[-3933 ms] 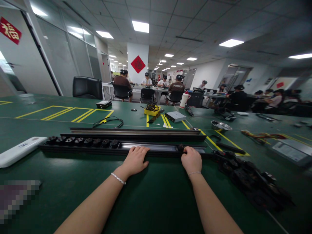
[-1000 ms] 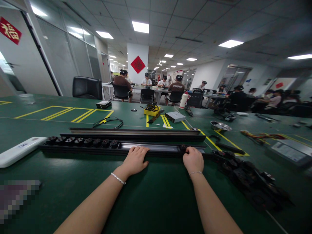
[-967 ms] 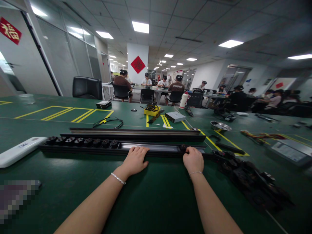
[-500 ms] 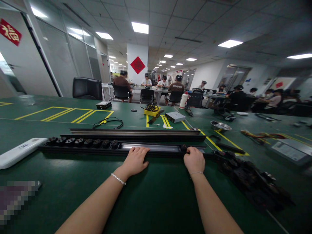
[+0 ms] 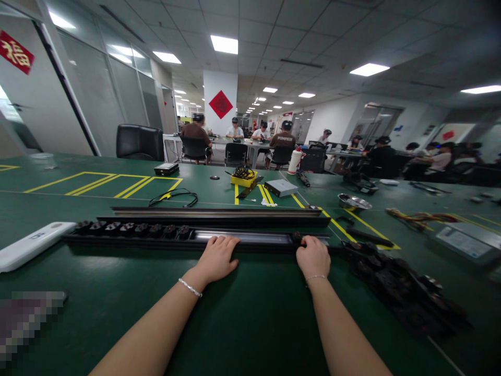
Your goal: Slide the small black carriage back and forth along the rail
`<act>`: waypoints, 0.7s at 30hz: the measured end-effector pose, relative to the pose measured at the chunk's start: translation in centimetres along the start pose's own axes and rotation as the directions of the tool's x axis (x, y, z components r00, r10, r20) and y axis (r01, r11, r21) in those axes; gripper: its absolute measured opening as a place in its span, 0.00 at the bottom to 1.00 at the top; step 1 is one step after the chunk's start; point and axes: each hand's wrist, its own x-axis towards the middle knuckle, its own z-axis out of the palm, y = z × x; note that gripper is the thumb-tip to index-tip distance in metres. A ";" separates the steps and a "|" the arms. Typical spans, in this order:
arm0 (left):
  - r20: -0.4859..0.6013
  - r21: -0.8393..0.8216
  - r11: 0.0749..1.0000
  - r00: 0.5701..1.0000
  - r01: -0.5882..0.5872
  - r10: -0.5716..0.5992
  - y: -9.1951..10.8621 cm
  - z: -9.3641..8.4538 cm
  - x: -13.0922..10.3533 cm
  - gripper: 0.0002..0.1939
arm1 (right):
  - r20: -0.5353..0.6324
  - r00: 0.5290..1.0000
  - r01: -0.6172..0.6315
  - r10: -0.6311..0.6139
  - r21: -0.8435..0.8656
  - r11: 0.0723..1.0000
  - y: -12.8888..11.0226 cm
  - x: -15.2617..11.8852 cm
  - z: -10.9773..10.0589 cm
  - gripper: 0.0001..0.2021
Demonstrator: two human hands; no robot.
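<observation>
A long black power strip housing (image 5: 129, 242) lies across the table, its open channel facing up. Several black socket modules (image 5: 155, 231) fill its left part in a row. My left hand (image 5: 219, 257) grips the housing near its middle, fingers over the near wall and thumb out to the side. Further right, a single black socket module (image 5: 296, 237) sits in the channel, with my right hand (image 5: 313, 254) closed at it; the fingertips are partly hidden. Joined to the right end by a dark wire is a heap of black modules (image 5: 407, 284), blurred in detail.
Behind the housing lies another long black rail (image 5: 219, 215). A white device (image 5: 35, 244) is at left, with a blurred flat object (image 5: 29, 324) below it. Toward the back are a metal bowl (image 5: 354, 202), a grey box (image 5: 281, 188) and a yellow box (image 5: 245, 179) holding cable.
My right hand has shifted very slightly to the right at the single module. My left hand and the housing look unmoved.
</observation>
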 end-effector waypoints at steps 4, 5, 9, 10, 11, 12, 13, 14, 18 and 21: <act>-0.003 0.008 1.000 1.000 -0.003 0.003 -0.1 0.1 0.0 0.28 | 0.003 1.000 0.006 -0.006 0.013 1.000 0.1 0.0 0.0 0.08; -0.001 0.009 1.000 1.000 -0.001 0.002 -0.1 0.1 0.0 0.28 | 0.002 1.000 0.007 -0.007 0.014 1.000 0.1 0.0 0.1 0.08; 0.004 0.009 1.000 1.000 0.002 -0.002 0.0 0.1 0.0 0.27 | -0.019 1.000 0.011 -0.011 0.006 1.000 0.2 0.0 0.3 0.09; 0.004 0.007 1.000 1.000 0.002 -0.002 0.1 0.1 0.0 0.27 | -0.026 0.999 0.018 -0.018 0.003 1.000 0.3 0.0 0.3 0.09; 0.003 0.005 1.000 1.000 0.002 -0.002 0.1 0.1 0.0 0.27 | -0.035 0.999 0.023 -0.023 0.002 1.000 0.3 0.0 0.4 0.09; 0.002 0.003 1.000 1.000 0.003 -0.003 0.1 0.1 0.0 0.27 | -0.040 0.999 0.027 -0.027 0.003 1.000 0.3 0.0 0.4 0.09; 0.000 0.001 1.000 1.000 0.005 -0.005 0.1 0.1 0.0 0.27 | -0.043 0.999 0.029 -0.028 0.007 1.000 0.3 0.1 0.4 0.09; 0.000 0.001 1.000 1.000 0.005 -0.005 0.1 0.1 0.0 0.27 | -0.041 0.999 0.028 -0.027 0.012 1.000 0.3 0.1 0.5 0.09; -0.001 0.001 1.000 1.000 0.001 -0.001 0.0 0.1 0.0 0.27 | -0.043 0.999 0.027 -0.025 0.042 0.999 0.5 0.1 0.6 0.10; -0.006 0.001 1.000 1.000 -0.001 0.001 0.1 0.1 0.0 0.27 | -0.051 0.998 0.035 -0.031 0.070 0.997 0.8 0.2 0.7 0.11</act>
